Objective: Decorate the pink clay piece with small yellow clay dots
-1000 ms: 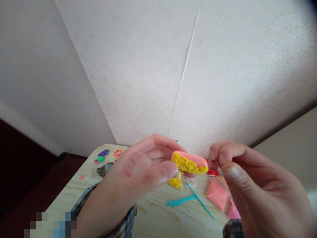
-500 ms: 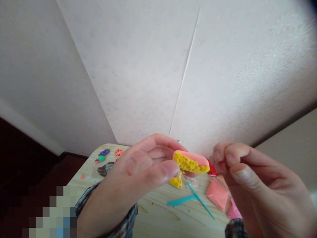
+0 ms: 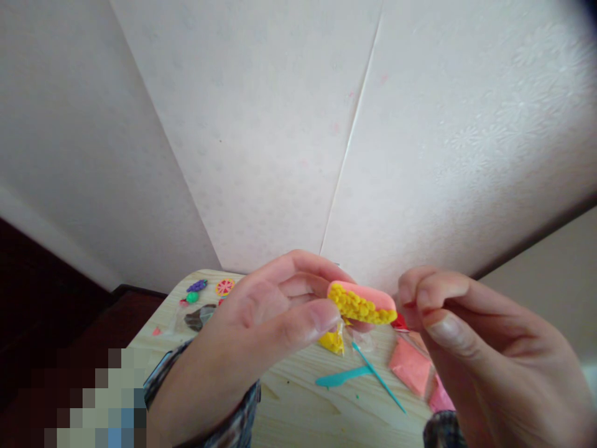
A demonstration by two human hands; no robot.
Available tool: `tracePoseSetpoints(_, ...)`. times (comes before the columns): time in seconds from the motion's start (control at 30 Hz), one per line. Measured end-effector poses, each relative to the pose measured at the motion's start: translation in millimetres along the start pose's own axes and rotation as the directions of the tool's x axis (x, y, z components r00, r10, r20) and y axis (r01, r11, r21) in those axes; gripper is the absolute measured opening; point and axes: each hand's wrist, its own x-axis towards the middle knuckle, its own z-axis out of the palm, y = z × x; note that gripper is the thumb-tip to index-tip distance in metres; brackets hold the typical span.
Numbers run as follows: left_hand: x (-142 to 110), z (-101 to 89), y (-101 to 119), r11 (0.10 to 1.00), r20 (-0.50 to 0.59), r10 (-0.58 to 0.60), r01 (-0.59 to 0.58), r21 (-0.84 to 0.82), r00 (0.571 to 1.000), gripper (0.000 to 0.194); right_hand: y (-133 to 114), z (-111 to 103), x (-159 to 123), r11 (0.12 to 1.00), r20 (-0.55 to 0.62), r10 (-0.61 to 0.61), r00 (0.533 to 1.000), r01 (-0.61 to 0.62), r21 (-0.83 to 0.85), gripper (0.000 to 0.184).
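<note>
My left hand pinches a pink clay piece by its left end, thumb in front and fingers behind. One long side of the piece is covered with small yellow clay balls. My right hand is just to the right of the piece, its thumb and fingertips pressed together in a pinch; whatever is between them is too small to make out. Both hands are raised above a light wooden table.
On the table lie a teal plastic knife, a thin teal stick, bags of yellow clay, pink clay and red clay, and small finished clay fruits at the far left corner. A white wall stands behind.
The pink piece and both hands have shifted slightly right and up; the grips look the same.
</note>
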Motion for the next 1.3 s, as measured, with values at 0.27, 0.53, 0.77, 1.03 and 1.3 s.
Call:
tracePoseSetpoints(0.27, -0.1, -2.2, -2.4, 1.0, 0.012, 0.003, -0.003, -0.003, 1.0, 0.009, 2.2, 0.7, -4.0, 0.987, -0.046, -0.01, 0.999, 0.003, -0.158, 0.019)
tracePoseSetpoints(0.53, -0.8, 7.0, 3.9, 0.999, -0.139, -0.004, -0.001, -0.034, 0.99, 0.002, 2.2, 0.4, -4.5, 0.992, -0.051, 0.019, 0.999, -0.025, -0.125, 0.014)
tracePoseSetpoints(0.77, 5.9, 5.4, -5.2, 0.983, -0.128, 0.092, -0.11, -0.149, 0.987, 0.009, 2.0, 3.9, -2.5, 0.973, -0.085, -0.072, 0.994, 0.051, -0.226, 0.011)
tracePoseSetpoints(1.03, 3.3, 4.7, -3.2, 0.995, -0.085, 0.041, -0.049, -0.09, 0.996, 0.01, -2.5, 14.3, -0.7, 0.978, -0.117, -0.138, 0.984, 0.116, -0.176, 0.012)
tracePoseSetpoints(1.3, 4.8, 6.8, -5.3, 0.996, -0.075, 0.036, -0.041, -0.073, 0.997, 0.009, -2.8, 11.9, 1.1, 0.957, -0.092, -0.171, 0.981, 0.143, -0.252, 0.012)
